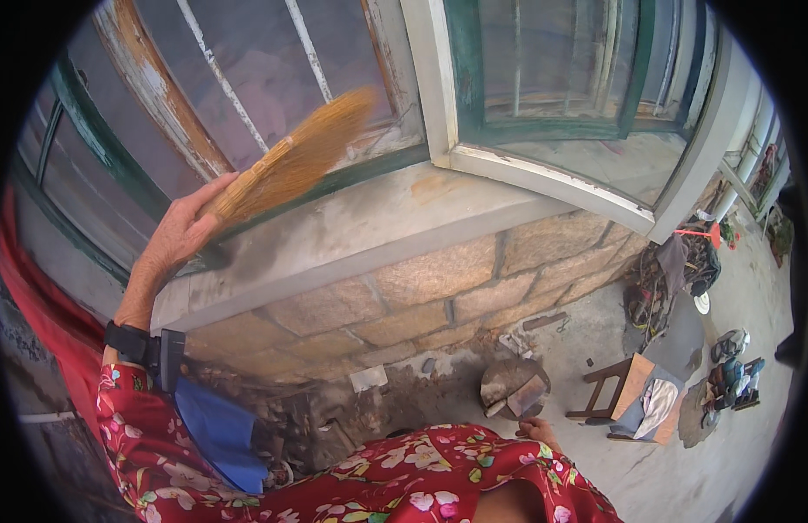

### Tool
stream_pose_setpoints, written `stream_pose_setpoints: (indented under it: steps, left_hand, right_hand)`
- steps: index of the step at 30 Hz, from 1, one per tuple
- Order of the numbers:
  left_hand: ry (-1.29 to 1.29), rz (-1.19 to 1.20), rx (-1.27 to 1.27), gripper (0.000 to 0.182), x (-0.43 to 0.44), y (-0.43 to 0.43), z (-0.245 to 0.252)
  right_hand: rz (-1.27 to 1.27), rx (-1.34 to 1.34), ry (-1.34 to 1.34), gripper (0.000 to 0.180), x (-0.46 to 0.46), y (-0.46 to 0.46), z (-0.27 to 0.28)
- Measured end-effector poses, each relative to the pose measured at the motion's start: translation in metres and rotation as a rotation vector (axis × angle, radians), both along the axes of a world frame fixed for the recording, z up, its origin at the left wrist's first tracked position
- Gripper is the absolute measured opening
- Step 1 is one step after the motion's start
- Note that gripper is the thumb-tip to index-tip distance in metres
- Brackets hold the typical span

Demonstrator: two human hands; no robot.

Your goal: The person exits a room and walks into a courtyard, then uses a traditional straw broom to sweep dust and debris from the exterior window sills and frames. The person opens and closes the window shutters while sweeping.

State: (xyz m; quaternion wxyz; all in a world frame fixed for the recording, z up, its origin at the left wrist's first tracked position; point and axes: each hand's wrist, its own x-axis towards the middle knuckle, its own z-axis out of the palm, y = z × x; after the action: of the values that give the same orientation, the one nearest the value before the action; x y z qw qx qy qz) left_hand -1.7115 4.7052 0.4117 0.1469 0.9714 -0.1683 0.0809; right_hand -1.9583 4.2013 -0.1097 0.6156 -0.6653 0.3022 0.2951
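My left hand (184, 225) is closed around the handle end of a straw hand broom (299, 157). The broom's blurred bristles point up and to the right, in front of peeling window bars, over the sill of an old window. Below them runs the outer stone ledge (351, 222), stained dark in places. My right hand (540, 433) hangs low by my red floral clothing, near the round wooden block (508, 376) on the ground. Its fingers are curled and partly hidden, so whether it holds anything is unclear.
An outward-swung window sash (554, 173) juts over the right of the ledge. A stone wall (436, 281) drops below. On the ground stand a wooden stool with a cloth (655, 408), shoes (731, 379) and a pile of sticks (659, 294); red cloth hangs at left.
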Motion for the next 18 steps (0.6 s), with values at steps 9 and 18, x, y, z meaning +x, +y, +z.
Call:
stream_pose_setpoints:
  steps: [9, 18]
  left_hand:
    - [0.083, -0.119, 0.493, 0.056, 0.125, -0.104, -0.012]
    - [0.326, 0.118, 0.721, 0.042, 0.096, -0.092, 0.114]
  right_hand:
    - [-0.078, 0.075, 0.060, 0.029, -0.015, 0.007, 0.007]
    - [-0.032, 0.145, 0.048, 0.030, -0.002, 0.020, -0.010]
